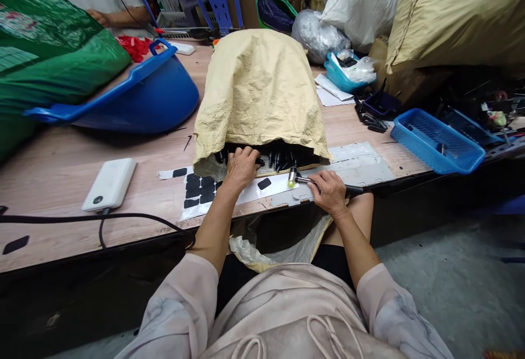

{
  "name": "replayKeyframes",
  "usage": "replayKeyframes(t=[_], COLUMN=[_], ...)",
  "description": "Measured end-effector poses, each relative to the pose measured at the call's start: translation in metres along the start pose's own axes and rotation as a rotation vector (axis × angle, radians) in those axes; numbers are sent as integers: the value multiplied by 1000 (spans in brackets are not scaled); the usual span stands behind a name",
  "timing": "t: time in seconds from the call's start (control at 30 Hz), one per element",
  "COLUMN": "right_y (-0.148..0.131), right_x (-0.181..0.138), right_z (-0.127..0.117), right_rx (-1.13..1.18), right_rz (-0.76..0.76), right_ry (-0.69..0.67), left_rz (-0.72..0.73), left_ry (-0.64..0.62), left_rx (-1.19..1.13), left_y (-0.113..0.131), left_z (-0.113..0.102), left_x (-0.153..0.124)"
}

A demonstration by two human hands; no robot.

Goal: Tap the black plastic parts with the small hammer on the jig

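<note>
My left hand [240, 167] reaches into the open mouth of a tan paper sack [258, 85] lying on the wooden table [61, 167]. Its fingers curl over small black parts [283, 159] spilling out of the sack. My right hand [330, 192] grips the handle of a small hammer [292, 177] whose metal head rests on the table by the sack's mouth. A white sheet of black oval stickers [200, 189] lies under my left wrist.
A white power bank [110, 184] with a black cable [123, 216] lies at left. A blue tub [143, 91], a green bag [45, 47], blue baskets [437, 140] and big sacks [455, 14] ring the table. Another person's arm [110, 17] rests at the far left.
</note>
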State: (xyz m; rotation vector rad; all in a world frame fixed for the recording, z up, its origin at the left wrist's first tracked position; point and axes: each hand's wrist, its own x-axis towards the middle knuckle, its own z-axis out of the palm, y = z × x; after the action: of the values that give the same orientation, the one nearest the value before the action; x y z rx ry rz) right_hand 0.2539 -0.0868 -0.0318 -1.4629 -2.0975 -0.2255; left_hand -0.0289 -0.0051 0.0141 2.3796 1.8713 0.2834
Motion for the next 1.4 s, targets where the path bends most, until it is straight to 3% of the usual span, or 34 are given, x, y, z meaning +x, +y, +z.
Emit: replayKeyframes(t=[0.13, 0.23, 0.37, 0.6, 0.9, 1.07, 1.23, 1.4], right_y=[3, 6, 10, 8, -27, -36, -39, -46], right_x=[0, 1, 3, -3, -7, -7, -7, -1], right_z=[-2, -3, -5, -32, -33, -34, -34, -36], right_rx=[59, 108, 113, 174, 392, 391, 331, 380], right_rz=[-12, -27, -34, 31, 129, 103, 113, 101], right_ry=[-13, -28, -31, 13, -18, 63, -15, 14], left_rz=[7, 92, 199, 121, 62, 56, 35, 39], left_ry=[10, 69, 32, 74, 10, 5, -6, -9], left_rx=[-43, -140, -308, -500, -530, -540, -539, -528], left_y=[2, 11, 26, 30, 43, 42, 43, 43], left_z=[-1, 1, 17, 44, 41, 41, 40, 40], left_x=[-10, -26, -45, -49, -45, -45, -45, -44])
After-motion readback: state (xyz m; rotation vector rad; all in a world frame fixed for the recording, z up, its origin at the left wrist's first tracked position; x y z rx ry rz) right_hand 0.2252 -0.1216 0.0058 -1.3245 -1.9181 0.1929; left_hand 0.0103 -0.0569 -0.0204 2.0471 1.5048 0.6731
